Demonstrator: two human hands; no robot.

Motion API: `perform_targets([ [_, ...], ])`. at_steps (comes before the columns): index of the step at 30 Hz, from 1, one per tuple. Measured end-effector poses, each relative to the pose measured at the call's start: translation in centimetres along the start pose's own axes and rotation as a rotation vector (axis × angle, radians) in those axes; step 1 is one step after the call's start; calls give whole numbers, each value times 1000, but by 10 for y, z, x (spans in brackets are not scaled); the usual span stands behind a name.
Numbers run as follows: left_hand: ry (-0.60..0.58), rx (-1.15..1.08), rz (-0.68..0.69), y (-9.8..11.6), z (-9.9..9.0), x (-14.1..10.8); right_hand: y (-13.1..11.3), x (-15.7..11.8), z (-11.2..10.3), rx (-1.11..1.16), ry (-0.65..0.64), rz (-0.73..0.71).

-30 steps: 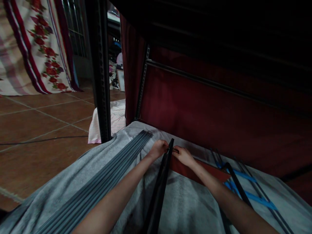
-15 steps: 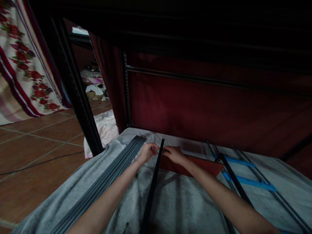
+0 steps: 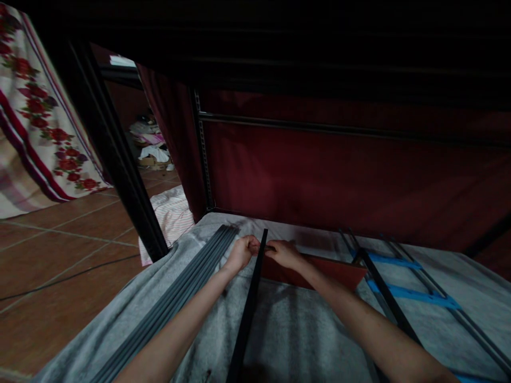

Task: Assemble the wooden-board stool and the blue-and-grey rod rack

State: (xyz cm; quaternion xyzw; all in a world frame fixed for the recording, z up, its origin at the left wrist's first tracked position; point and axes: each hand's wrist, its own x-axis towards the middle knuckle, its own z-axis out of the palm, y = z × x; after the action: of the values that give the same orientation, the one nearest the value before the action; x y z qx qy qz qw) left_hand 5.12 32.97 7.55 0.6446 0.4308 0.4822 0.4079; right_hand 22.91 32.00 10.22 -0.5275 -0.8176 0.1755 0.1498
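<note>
A long black bar (image 3: 250,306) runs away from me over the grey blanket, between my two hands. On its left side, close to the far end, my left hand (image 3: 242,252) has its fingers curled in a pinch; what they hold is too small to make out. My right hand (image 3: 284,253) is on the other side, fingers closed around a small dark piece against the bar. Behind that hand a reddish-brown board (image 3: 333,272) meets the bar at one end and a second black bar (image 3: 385,292) at the other.
A bundle of grey tubes (image 3: 175,298) lies left of my arm. Thin dark rods with blue straps (image 3: 415,295) lie on the right of the blanket (image 3: 307,335). A black post (image 3: 120,154) stands at left, and a dark frame hangs low overhead. A dark red curtain (image 3: 319,175) closes the back.
My view has shifted slightly. Both hands stay at the far end of the bar, with only small finger movements.
</note>
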Motion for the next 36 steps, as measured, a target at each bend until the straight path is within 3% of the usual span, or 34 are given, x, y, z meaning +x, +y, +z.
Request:
perform_targets([
  [6,-11,-76,-16,2,5,-1,-1,-3,3,-2,52,48],
  [13,73,-303,-14,-16,18,1,3,-4,5,-46,23,-53],
  [19,104,-467,-172,-15,14,-10,3,-4,2,-10,10,-74],
  [23,99,-423,-289,-17,11,-16,2,-5,-1,10,10,-65],
  [31,82,-411,-181,-12,14,-11,2,-2,0,-11,-7,-38],
  [36,46,-513,-235,-14,11,-16,3,-2,0,18,-4,-59],
])
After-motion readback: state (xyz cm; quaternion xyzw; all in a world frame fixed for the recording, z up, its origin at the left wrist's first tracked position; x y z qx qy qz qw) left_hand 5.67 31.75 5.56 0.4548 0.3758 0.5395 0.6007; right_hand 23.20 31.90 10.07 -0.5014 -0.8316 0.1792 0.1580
